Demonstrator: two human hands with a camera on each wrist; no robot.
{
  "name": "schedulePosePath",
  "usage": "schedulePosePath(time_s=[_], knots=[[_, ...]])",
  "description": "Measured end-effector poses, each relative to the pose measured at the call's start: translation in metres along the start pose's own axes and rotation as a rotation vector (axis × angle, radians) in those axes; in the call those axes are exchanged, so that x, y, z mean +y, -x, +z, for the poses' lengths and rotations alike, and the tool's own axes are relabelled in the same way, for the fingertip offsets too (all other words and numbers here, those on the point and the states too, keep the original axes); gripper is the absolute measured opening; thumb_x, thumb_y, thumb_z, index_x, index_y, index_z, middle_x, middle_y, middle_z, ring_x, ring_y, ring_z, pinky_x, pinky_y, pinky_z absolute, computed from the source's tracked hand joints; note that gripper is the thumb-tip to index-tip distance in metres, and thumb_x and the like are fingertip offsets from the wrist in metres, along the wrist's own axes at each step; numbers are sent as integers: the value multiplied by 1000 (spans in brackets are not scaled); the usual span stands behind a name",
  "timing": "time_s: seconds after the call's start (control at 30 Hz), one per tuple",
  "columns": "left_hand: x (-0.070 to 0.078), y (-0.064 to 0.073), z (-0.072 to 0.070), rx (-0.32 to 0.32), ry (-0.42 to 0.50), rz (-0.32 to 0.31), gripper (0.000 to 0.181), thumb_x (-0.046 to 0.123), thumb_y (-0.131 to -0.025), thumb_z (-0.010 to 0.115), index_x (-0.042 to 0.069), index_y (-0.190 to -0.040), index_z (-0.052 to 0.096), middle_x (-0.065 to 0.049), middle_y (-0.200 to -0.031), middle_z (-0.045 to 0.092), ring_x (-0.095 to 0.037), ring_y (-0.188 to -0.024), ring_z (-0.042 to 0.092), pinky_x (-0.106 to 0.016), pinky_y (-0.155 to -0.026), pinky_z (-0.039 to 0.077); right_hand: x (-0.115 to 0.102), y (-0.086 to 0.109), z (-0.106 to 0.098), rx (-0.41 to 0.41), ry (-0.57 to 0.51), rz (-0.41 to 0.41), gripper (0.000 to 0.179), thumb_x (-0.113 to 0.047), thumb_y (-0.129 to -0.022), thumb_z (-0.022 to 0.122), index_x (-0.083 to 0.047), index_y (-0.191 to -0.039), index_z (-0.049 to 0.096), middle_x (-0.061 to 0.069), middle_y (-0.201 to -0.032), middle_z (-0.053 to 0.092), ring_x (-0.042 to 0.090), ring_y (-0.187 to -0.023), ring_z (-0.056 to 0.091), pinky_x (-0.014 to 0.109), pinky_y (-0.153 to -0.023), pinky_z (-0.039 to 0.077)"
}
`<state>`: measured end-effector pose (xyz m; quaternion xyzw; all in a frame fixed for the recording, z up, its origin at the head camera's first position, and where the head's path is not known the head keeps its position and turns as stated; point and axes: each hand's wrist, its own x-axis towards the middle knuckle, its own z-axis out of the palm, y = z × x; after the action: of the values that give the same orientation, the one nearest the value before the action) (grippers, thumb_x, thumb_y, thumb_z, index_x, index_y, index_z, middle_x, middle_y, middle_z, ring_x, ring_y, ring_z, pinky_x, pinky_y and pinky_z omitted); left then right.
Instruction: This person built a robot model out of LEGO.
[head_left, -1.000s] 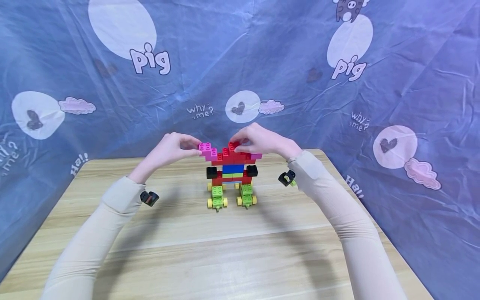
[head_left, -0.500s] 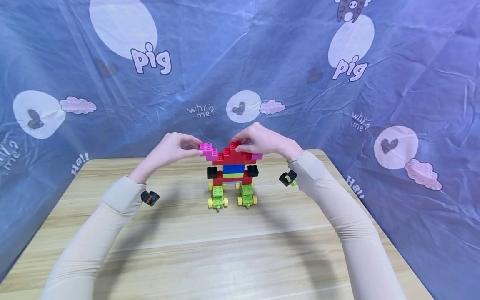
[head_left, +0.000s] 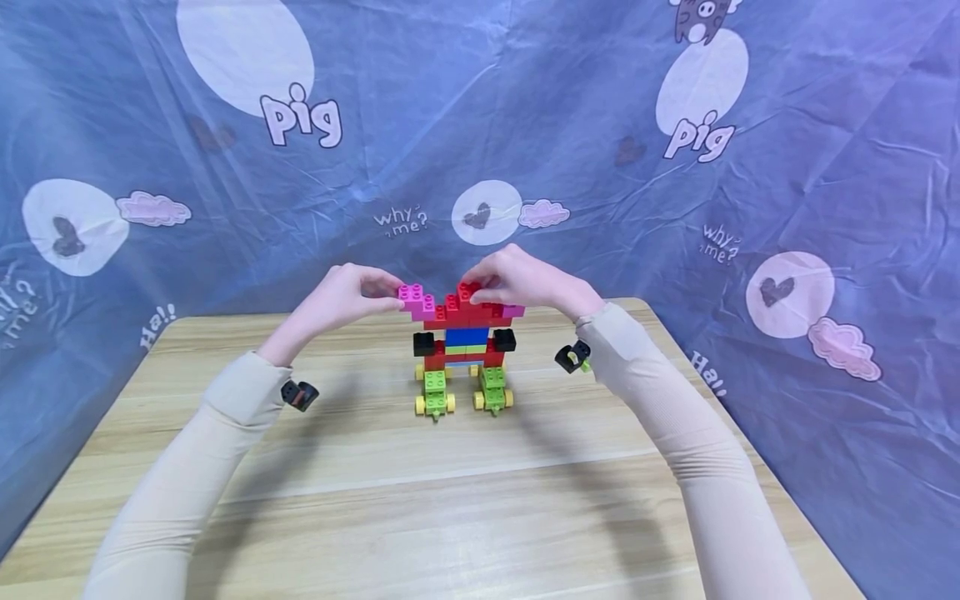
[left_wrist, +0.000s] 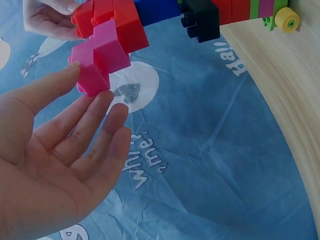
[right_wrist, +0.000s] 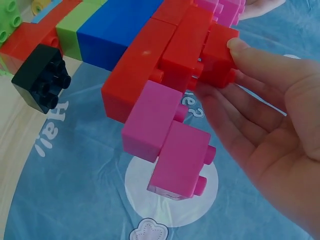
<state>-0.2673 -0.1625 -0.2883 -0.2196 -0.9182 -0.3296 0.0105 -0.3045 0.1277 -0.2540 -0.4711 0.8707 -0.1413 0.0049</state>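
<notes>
A figure built of toy building bricks stands upright on the wooden table (head_left: 450, 500), with a blue brick (head_left: 467, 337) at its middle. Black bricks (head_left: 423, 344) stick out at both sides, and green wheeled bases (head_left: 434, 402) with yellow wheels carry it. My left hand (head_left: 341, 296) pinches the outermost pink brick (left_wrist: 87, 70) at the figure's upper left between thumb and fingers. At the top, my right hand (head_left: 521, 279) pinches a red brick (right_wrist: 217, 55). Two stepped pink bricks (right_wrist: 180, 160) project from the other side, partly behind my right hand in the head view.
Blue patterned cloth (head_left: 405, 150) hangs behind the table and along its sides. Black wrist mounts (head_left: 300, 396) sit under both cuffs. The figure stands near the table's back edge (head_left: 300, 317).
</notes>
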Motion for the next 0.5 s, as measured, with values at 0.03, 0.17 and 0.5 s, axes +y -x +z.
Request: schedulePosePath(time_s=[0.03,0.17,0.5], knots=[[0,0,0,0,1,1,39,27,-90,72,6,-123,68,-14,-113,75,-30,-106,71,-47,-94,56,0,0,0,0,-1,2,27,-15,-91,71,-2,-115,72,11,-105,76,20,-91,74,33,-87,60],[1,0,0,-2,2,3,39,26,-90,72,5,-123,68,-14,-113,75,-30,-106,71,-47,-94,56,1,0,0,-5,-7,14,27,-16,-91,72,-3,-115,73,11,-104,77,20,-91,74,33,-88,60],[1,-1,0,-3,7,-4,38,26,-90,73,6,-122,69,-14,-114,74,-30,-106,71,-46,-94,56,0,1,0,-22,-25,20,28,-16,-92,70,-1,-116,71,12,-106,76,21,-92,74,34,-89,60]])
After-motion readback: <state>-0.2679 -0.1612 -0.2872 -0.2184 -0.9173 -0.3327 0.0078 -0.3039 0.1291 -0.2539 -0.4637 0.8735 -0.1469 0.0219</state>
